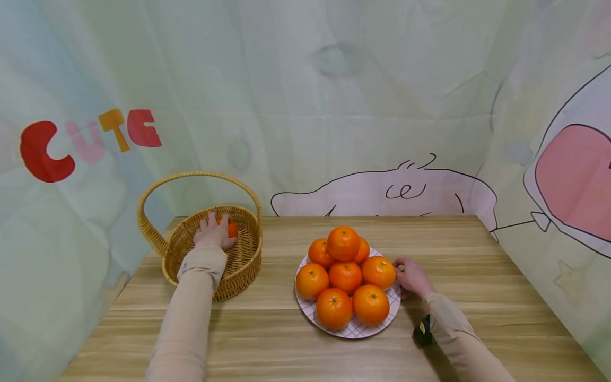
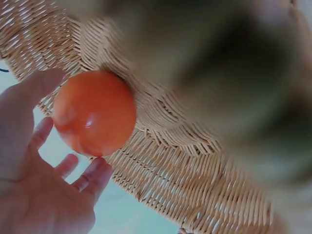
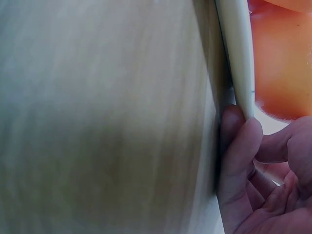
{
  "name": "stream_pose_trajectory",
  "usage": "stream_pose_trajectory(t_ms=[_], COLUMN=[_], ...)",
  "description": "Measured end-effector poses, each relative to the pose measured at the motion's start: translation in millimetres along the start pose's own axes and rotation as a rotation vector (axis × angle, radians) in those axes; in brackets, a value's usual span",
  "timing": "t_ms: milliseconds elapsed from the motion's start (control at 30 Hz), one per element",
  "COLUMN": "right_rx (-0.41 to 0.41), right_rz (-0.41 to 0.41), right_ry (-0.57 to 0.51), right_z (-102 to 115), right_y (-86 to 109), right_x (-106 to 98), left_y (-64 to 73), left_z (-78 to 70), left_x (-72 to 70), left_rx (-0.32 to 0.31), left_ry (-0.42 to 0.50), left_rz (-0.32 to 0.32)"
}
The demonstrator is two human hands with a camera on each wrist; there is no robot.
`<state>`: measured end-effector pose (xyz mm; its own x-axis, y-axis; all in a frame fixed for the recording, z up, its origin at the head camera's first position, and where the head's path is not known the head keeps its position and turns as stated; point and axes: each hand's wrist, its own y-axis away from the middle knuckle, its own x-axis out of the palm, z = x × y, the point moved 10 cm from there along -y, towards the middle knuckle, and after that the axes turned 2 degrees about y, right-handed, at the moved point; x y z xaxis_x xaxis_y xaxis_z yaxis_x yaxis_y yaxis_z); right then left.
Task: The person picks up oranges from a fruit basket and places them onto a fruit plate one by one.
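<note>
My left hand (image 1: 212, 233) is inside the wicker basket (image 1: 243, 284) at the left of the table. Its fingers and thumb are spread, fairly straight, about a single orange (image 2: 95, 113), whose near side the hand partly covers in the head view. Whether the fingertips press on the fruit is hard to tell. At the centre, a round checked plate (image 1: 355, 331) bears several oranges (image 1: 346, 277), one of them stacked on top. My right hand (image 1: 414, 277) pinches the plate's right rim; in the right wrist view its fingers (image 3: 243, 146) lie at the rim's edge.
The basket's tall arched handle (image 1: 200, 173) rises over its opening. Both stand on a wooden table (image 1: 281, 323), with a printed cloth backdrop (image 1: 296, 106) behind and at the sides. A small dark object (image 1: 422, 331) sits by the right wrist.
</note>
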<state>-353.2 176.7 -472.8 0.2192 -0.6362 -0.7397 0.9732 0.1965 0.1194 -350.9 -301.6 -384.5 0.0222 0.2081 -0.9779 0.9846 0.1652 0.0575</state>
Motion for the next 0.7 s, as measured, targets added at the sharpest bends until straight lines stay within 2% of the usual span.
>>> stream_pose_trajectory(t_ms=[100, 200, 300, 367, 467, 500, 700], right_rx=[-0.045, -0.052, -0.033, -0.028, -0.039, -0.040, -0.022], right_rz=[-0.006, -0.005, -0.012, -0.017, -0.029, -0.028, -0.013], right_ry=[-0.009, -0.012, -0.006, 0.005, 0.018, 0.021, 0.007], right_z=[-1.4, -1.1, 1.2, 3.1, 5.3, 5.4, 3.3], right_y=[-2.9, -3.3, -0.3, 1.4, 2.3, 2.1, 1.9], right_x=[-0.1, 0.0, 0.0, -0.4, -1.2, -1.2, 0.1], left_y=[0.7, 2.2, 10.0, 18.1, 30.0, 33.4, 30.9], left_z=[0.1, -0.6, -1.1, -2.2, -1.8, -2.0, 4.2], left_x=[-1.6, 0.4, 5.8, 9.1, 10.5, 9.9, 11.5], left_rx=[-0.014, -0.025, -0.045, -0.045, -0.043, -0.042, -0.040], left_ry=[0.016, 0.105, 0.184, 0.192, 0.166, 0.171, 0.180], left_rz=[0.005, 0.052, 0.162, 0.246, 0.321, 0.329, 0.312])
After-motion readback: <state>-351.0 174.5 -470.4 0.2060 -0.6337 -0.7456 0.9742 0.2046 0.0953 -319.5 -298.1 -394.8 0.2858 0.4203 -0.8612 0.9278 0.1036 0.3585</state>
